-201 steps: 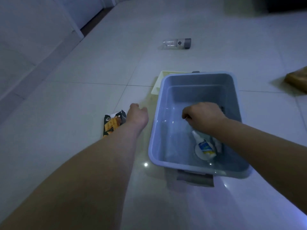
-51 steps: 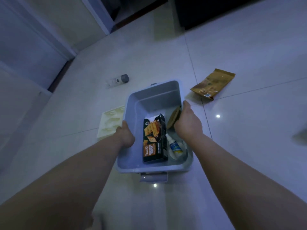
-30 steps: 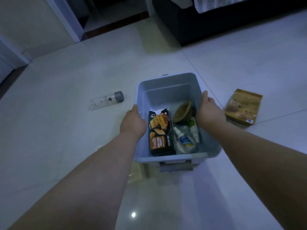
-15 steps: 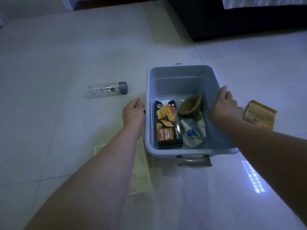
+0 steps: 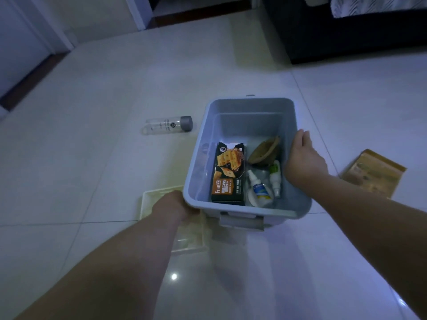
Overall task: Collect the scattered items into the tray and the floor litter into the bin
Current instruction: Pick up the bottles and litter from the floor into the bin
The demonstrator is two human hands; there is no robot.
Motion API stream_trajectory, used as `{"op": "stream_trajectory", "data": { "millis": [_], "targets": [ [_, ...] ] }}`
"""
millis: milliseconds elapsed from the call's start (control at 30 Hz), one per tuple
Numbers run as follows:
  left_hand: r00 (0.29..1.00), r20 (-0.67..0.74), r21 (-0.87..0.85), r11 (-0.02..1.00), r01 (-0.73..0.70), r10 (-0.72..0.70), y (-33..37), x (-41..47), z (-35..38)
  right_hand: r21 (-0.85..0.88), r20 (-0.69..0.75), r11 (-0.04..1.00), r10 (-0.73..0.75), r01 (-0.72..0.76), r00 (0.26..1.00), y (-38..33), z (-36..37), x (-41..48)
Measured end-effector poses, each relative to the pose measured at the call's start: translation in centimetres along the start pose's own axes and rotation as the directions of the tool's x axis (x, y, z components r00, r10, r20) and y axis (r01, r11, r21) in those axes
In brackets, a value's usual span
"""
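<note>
A grey tub (image 5: 249, 101) stands on the white tiled floor. Inside lie a black-and-orange cracker box (image 5: 228, 176), a brown folded pouch (image 5: 264, 151) and two small white dropper bottles (image 5: 258, 188). My right hand (image 5: 305, 158) grips the tub's right rim. My left hand (image 5: 173, 205) is at the tub's near-left corner, over a cream plastic tray (image 5: 189, 239) that lies partly under the tub; its fingers are hidden. A clear bottle with a grey cap (image 5: 168, 127) lies on the floor left of the tub. A brown snack packet (image 5: 374, 174) lies to the right.
Dark furniture (image 5: 346, 38) stands at the back right with a patterned cloth above it. A doorway and white door frames (image 5: 138, 10) are at the back left. Open tiles stretch to the left and in front of me.
My left hand left the tub's left wall and dropped back to its near-left corner over the cream tray. The right hand stays on the right rim. The view shifted slightly.
</note>
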State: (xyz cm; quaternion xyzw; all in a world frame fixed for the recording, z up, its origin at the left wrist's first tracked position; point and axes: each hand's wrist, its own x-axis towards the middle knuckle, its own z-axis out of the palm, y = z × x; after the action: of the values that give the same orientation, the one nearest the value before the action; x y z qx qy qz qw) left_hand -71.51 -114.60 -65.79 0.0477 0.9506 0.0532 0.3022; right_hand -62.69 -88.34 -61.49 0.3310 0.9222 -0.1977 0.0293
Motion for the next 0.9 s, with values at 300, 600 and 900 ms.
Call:
{"op": "stream_trajectory", "data": {
  "millis": [300, 600, 900],
  "targets": [
    [0.963, 0.204, -0.132, 0.98, -0.152, 0.177, 3.0, -4.1, -0.9, -0.042, 0.053, 0.999, -0.03, 0.032, 0.998, 0.6, 0.0, 0.0],
    [0.995, 0.093, 0.264, 0.964, 0.003, -0.028, -0.6, -2.1, -0.2, -0.268, 0.049, 0.952, -0.141, 0.149, 0.989, -2.1, -0.3, -1.2],
    [1.0, 0.002, 0.493, 0.87, 0.014, -0.017, -2.3, -1.7, 0.4, -0.28, 0.112, 0.933, -0.204, 0.228, 0.973, -3.6, -0.2, -2.1]
  ]
}}
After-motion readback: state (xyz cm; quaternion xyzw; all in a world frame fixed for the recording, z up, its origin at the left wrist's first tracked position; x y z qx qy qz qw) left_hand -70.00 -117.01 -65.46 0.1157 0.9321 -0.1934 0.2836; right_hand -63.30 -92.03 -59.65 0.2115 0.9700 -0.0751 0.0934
